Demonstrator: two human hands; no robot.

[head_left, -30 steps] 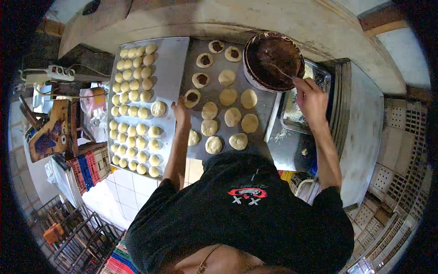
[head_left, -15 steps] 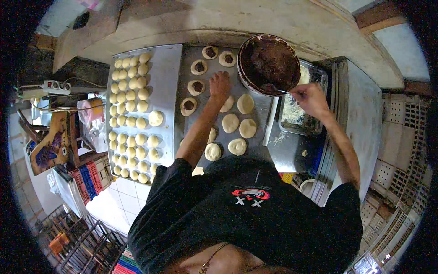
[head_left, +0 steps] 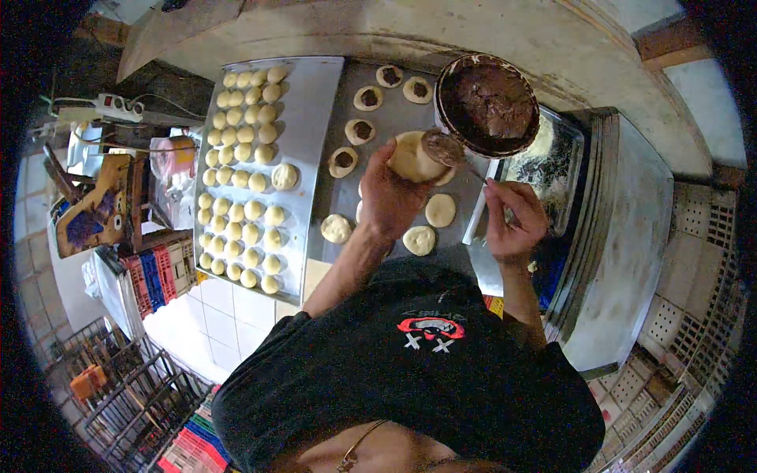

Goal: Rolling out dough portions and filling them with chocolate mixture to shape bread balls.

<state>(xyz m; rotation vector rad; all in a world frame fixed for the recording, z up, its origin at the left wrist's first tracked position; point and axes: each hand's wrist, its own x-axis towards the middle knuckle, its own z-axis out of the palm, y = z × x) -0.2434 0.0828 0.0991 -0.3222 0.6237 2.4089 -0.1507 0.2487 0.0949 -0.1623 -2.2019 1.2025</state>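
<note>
Five filled rounds (head_left: 359,132) finished, judging by the head view: spread over the upper and left part of the dark tray (head_left: 339,193), well apart from the plain ones below, each with a dab of brown paste in the middle. Probably midway: the held round (head_left: 410,158), lifted above the tray and cradled in the left hand (head_left: 390,197), palm and fingers loosely spread along its left and lower edges. Pinched by the handle in the right hand (head_left: 512,221): a spoon (head_left: 441,147), its brown-coated bowl over the right side of that round; touching or not, impossible to tell. Left to do, apparently: at least three plain rounds (head_left: 419,240) lower on the dark tray, plus others partly hidden behind the left hand, too covered to count.

Containers next. Beyond the hands, a round tub (head_left: 441,117) with thick brown paste (head_left: 497,102) inside and smears around the rim. Just beside it, a pan (head_left: 580,154) with pale shreds in it. On the silver tray (head_left: 311,102), rows of small dough balls (head_left: 244,151) and one flatter piece (head_left: 285,177)
</note>
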